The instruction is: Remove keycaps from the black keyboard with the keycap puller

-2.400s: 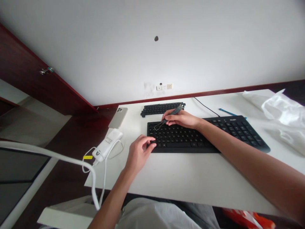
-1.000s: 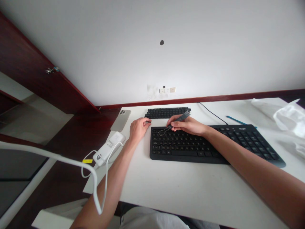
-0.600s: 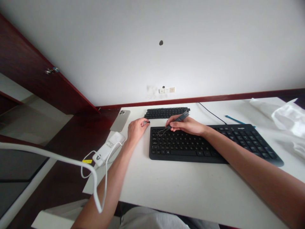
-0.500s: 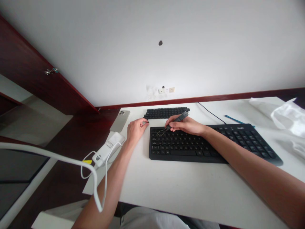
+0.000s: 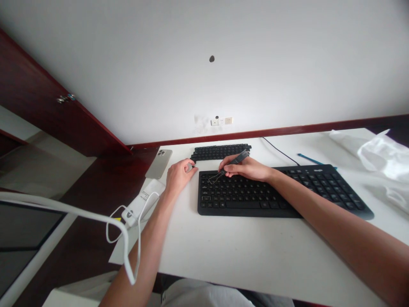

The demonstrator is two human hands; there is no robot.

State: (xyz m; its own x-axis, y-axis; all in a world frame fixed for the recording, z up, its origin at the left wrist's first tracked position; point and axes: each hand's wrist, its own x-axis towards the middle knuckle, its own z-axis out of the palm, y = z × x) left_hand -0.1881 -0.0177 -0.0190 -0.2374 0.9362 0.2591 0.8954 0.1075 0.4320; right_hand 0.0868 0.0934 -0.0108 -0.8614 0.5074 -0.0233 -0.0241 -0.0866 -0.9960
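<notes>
My right hand [image 5: 244, 167] is wrapped around a keycap puller [image 5: 238, 158] with a dark handle. The puller's wire loops point down to the left, over the upper-left keys of a black keyboard [image 5: 243, 204]. To the left of that keyboard, my left hand [image 5: 180, 177] rests near the table, thumb and fingers pinched together. A small black keycap [image 5: 194, 162] shows at these fingertips, partly hidden by them. Just beyond lie rows of loose black keycaps [image 5: 220, 152], set side by side on the white table [image 5: 243, 251].
A phone [image 5: 159, 163] and a white power strip [image 5: 143, 200] with a white cable [image 5: 126, 247] lie along the left edge. Behind the keyboard are its black cable [image 5: 281, 151] and a blue stick-like tool [image 5: 309, 159]. A white plastic bag [image 5: 380, 153] sits at the right.
The view has shifted slightly, moving the whole scene a little left. Both hands stay in nearly the same places, the puller still over the upper-left keys.
</notes>
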